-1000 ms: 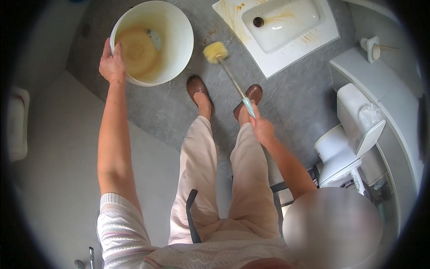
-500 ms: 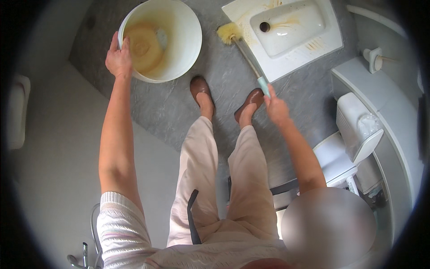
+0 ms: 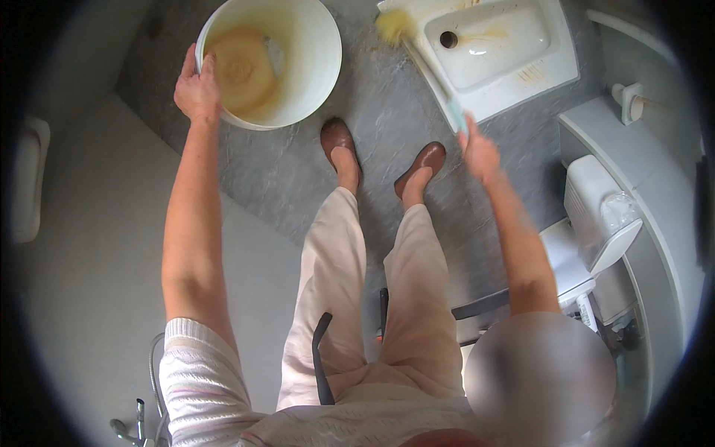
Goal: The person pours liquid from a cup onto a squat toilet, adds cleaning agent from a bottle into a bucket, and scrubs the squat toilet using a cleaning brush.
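The left hand [image 3: 197,93] pinches the wall of a white bucket [image 3: 319,71], thumb inside the rim and the other fingers outside, close together. The fingers of the right hand [image 3: 482,156] curl around the pale turquoise handle [image 3: 456,115] of a long brush [image 3: 432,73]; motion blur hides how each one lies. Farther out, the brush's shaft slants up and left across the edge of a white basin [image 3: 506,97], and its yellow head [image 3: 395,27] overlaps the basin's upper left corner; whether it touches, I cannot tell. The basin has a dark drain hole and brown stains. The bucket, yellowish brown inside, is left of the basin, above the grey floor [image 3: 298,171]. Nearer the person are two brown shoes [image 3: 428,158], and to the right a white bin [image 3: 585,195].
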Motion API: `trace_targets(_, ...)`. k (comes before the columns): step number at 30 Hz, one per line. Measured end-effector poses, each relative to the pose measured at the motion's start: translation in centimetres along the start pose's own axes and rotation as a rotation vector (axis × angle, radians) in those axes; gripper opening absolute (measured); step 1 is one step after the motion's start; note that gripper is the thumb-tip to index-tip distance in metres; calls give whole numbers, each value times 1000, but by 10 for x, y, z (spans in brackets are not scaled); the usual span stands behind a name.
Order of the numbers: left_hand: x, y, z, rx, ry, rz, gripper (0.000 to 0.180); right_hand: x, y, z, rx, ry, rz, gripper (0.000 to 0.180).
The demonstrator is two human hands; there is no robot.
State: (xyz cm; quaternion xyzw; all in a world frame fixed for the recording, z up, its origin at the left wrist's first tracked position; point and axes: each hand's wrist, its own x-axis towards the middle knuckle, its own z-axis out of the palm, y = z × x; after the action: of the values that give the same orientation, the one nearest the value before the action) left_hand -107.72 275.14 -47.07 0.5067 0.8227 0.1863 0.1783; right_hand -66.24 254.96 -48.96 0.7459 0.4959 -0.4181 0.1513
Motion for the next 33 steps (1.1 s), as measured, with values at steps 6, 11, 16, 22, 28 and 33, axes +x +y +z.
trace_targets(6, -7, 7, -1, 21, 3, -10, 44, 10, -10, 0, 18, -15, 25, 47)
trace_targets(11, -6, 5, 0, 43, -19, -42, 44, -104, 57, 46, -65, -203, 129, 51)
trace_targets(16, -9, 16, 4, -26, -2, -21, 45, -38, 18, 22, -75, -72, 0, 50)
trace_targets(22, -12, 7, 1, 34, -6, -120, 44, -50, 6, 37, -42, -106, -10, 48)
trace_targets(28, -6, 19, -1, 33, -5, -83, 44, -49, 5, 41, -64, -94, -96, 47)
trace_targets(33, -12, 17, 4, 33, -3, -63, 44, 25, -49, 11, -53, 65, -120, 44)
